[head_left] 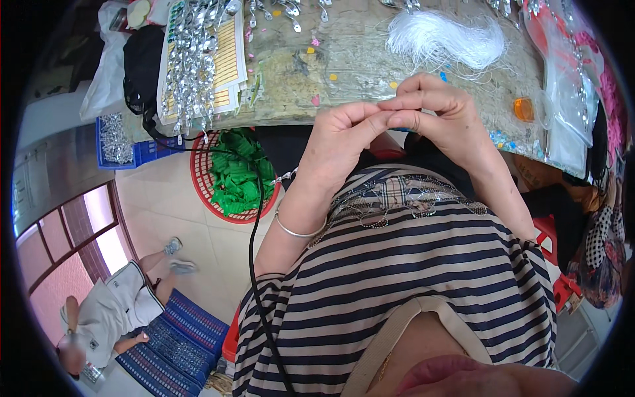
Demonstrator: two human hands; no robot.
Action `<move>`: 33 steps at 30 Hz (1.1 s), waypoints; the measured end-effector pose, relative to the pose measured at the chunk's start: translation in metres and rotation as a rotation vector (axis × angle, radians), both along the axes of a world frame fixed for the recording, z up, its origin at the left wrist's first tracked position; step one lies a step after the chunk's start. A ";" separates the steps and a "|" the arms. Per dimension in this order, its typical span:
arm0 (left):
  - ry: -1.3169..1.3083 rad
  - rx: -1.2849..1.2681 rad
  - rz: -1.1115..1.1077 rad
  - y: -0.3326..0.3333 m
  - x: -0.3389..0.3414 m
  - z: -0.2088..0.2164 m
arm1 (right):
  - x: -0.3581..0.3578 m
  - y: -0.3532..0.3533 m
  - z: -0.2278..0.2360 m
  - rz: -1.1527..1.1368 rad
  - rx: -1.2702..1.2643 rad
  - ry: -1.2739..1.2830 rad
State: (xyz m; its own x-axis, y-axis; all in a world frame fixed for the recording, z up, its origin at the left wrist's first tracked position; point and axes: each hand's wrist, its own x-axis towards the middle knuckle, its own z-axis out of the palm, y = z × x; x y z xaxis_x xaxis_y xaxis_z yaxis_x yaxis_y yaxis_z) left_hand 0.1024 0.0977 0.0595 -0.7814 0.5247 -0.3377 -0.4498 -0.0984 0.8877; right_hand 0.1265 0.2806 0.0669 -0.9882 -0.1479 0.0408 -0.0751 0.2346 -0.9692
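Note:
My left hand (337, 142) and my right hand (442, 118) meet at the table's near edge, above my lap. Thumb and forefinger of each are pinched, and the fingertips touch or nearly touch. Whatever lies between them is too small to make out. Just beyond my right hand, a loose bundle of white thread (446, 41) is spread on the worn table (297, 83). Strands of silver, gem-like beads (192, 66) hang over printed cards toward the left, some dangling past the edge.
Below the table's left side stand a red basket (198, 198) of green pieces and a blue crate (142, 153) of silver pieces. A black cable (254, 258) runs down beside my left arm. An orange block (523, 110) lies at right. Another person (122, 304) is at lower left.

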 end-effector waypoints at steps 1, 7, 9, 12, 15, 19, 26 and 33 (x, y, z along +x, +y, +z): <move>0.002 -0.001 0.004 -0.003 0.000 0.000 | 0.001 -0.001 0.003 -0.001 0.053 0.044; -0.050 -0.002 0.008 -0.011 0.002 0.005 | 0.001 0.005 0.009 0.032 0.372 0.245; 0.063 0.008 -0.017 -0.020 0.000 0.003 | 0.001 0.012 0.014 0.069 0.435 0.263; 0.114 -0.095 -0.034 -0.036 -0.003 0.004 | -0.003 0.032 0.020 0.065 0.484 0.332; 0.088 -0.090 0.003 -0.048 -0.007 0.003 | -0.002 0.048 0.023 -0.098 0.348 0.098; 0.087 -0.097 0.028 -0.051 -0.007 -0.001 | 0.005 0.037 0.006 0.006 0.432 0.170; 0.078 -0.185 -0.040 -0.056 -0.006 -0.001 | 0.001 0.038 0.016 -0.091 0.219 0.016; -0.006 -0.006 -0.195 -0.056 0.003 -0.019 | -0.015 0.038 0.032 -0.179 0.122 0.028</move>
State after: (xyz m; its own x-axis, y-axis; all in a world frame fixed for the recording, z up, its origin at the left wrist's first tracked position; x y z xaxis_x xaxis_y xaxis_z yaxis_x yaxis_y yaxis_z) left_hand 0.1058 0.0420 0.0409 -0.6631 0.6641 -0.3454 -0.4649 -0.0036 0.8854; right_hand 0.1115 0.3185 0.0986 -0.9978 0.0240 0.0613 -0.0485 0.3616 -0.9311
